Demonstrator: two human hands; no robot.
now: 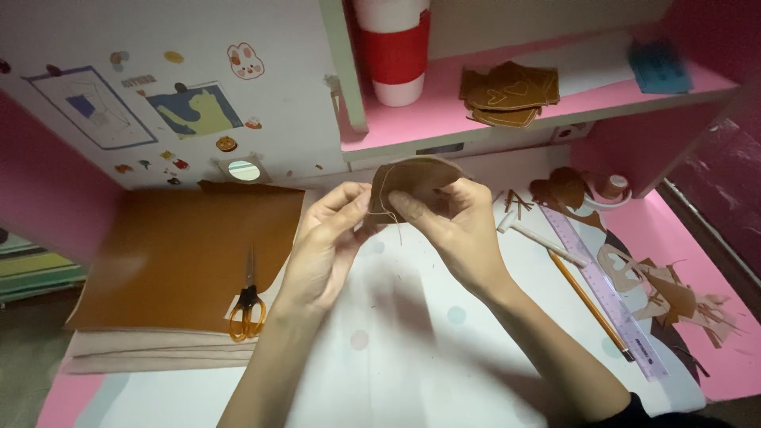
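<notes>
A small curved brown leather piece (414, 176) is held up above the middle of the desk (396, 357), nearer its back edge. It is pinched from both sides: the left hand (326, 242) is closed on its left edge with thumb and fingertips, and the right hand (452, 226) is clamped on its right and lower edge, fingers curled over the front. A line of light stitching is seen along the left rim of the piece, and a thin loose thread hangs from it between the two hands. Whether a needle is held cannot be told.

On the left part of the desk a large brown leather sheet (182, 254) is laid flat over a paler sheet whose edge shows along its near side. Orange-handled scissors (248, 305) are lying on the right near corner of the brown sheet, blades pointed toward the back edge, just beside the left wrist.

Toward the right edge of the desk a clear purple ruler (606, 293) is laid diagonally, with a yellow pencil (588, 297) just beside it on its left and a white pen-like tool (539, 242) near its far end. Brown leather scraps (674, 297) are scattered to the right of the ruler. A roll of tape (612, 189) is seen at the back right corner.

On the pink shelf (444, 115) above the back edge, a stack of cut brown pieces (511, 95) is resting; a red-and-white cup (395, 51) stands to its left. A white panel with stickers (158, 95) is fixed above the back left of the desk.
</notes>
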